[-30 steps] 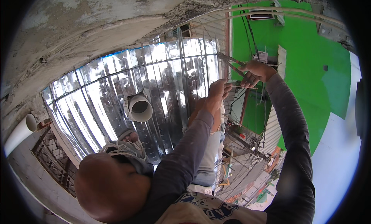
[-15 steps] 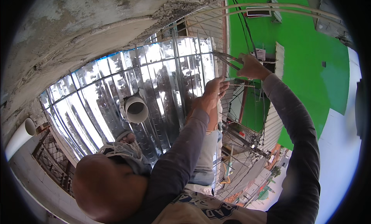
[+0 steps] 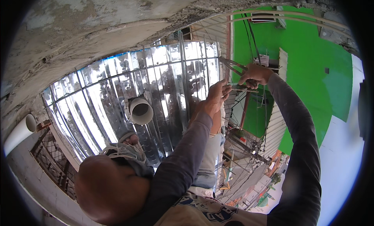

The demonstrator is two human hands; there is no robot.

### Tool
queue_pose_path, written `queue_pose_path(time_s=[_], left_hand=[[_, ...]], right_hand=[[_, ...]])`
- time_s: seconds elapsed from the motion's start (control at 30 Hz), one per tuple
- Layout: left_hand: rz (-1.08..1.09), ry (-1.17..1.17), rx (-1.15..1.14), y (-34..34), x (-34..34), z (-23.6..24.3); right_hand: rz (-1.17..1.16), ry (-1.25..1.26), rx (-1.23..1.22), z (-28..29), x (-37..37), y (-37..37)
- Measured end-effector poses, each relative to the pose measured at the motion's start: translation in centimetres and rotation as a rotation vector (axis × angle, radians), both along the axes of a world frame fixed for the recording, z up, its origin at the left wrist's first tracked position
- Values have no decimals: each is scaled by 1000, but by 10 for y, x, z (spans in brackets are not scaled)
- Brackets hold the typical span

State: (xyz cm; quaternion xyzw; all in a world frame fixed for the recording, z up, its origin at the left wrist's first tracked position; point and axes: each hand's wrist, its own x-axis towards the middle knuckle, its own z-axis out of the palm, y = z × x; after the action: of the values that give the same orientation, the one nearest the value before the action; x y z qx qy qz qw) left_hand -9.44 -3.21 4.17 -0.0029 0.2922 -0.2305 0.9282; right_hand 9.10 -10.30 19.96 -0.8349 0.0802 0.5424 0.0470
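My right hand [image 3: 258, 75] is closed around the handles of long metal pincers [image 3: 235, 65]. Their jaws point left, by the end of a thin steel bar [image 3: 163, 64] in the grid above the shiny sheets. The lower fingers of that hand curl down beside a thin, straight strip or wire bundle [image 3: 246, 89]. My left hand [image 3: 216, 96] is just below and left of the pincers, its fingers bent together at the near end of this strip. Whether the strip is one piece or several wires is too fine to tell.
Corrugated reflective metal sheets [image 3: 117, 93] lie under the bars, with a white pipe [image 3: 141, 112] sticking up through them. A rough concrete overhang [image 3: 97, 35] is close above. Another white pipe [image 3: 20, 133] is at left. Cables and a green wall [image 3: 307, 66] lie beyond the sheets' right edge.
My right hand has tipped lower, its fingers dropping toward the strip near my left hand. The pincers stay in it, and the whole view has shifted slightly.
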Motion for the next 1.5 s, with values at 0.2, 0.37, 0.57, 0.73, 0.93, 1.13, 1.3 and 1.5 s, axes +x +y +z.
queue_pose_path(time_s=[0.2,0.37,0.57,0.73,0.93,1.13,1.3,1.5], left_hand=[[7,22,15,4,3,-4],[37,60,17,0,5,-5],[59,124,60,1,8,-8],[43,100,30,-1,6,-4],[52,120,43,-3,6,-6],[54,78,1,7,3,-4],[95,-83,-64,15,-6,10],[45,-277,37,38,-20,19]], right_hand=[[1119,-759,28,-1,-33,8],[1028,-648,-294,-11,-23,15],[958,-638,-171,-4,-20,25],[1304,-762,-162,-12,-15,18],[39,-32,-188,7,11,28],[-157,-135,104,-3,-41,3],[-237,-152,272,31,-128,-13],[-275,-454,454,18,-200,-28]])
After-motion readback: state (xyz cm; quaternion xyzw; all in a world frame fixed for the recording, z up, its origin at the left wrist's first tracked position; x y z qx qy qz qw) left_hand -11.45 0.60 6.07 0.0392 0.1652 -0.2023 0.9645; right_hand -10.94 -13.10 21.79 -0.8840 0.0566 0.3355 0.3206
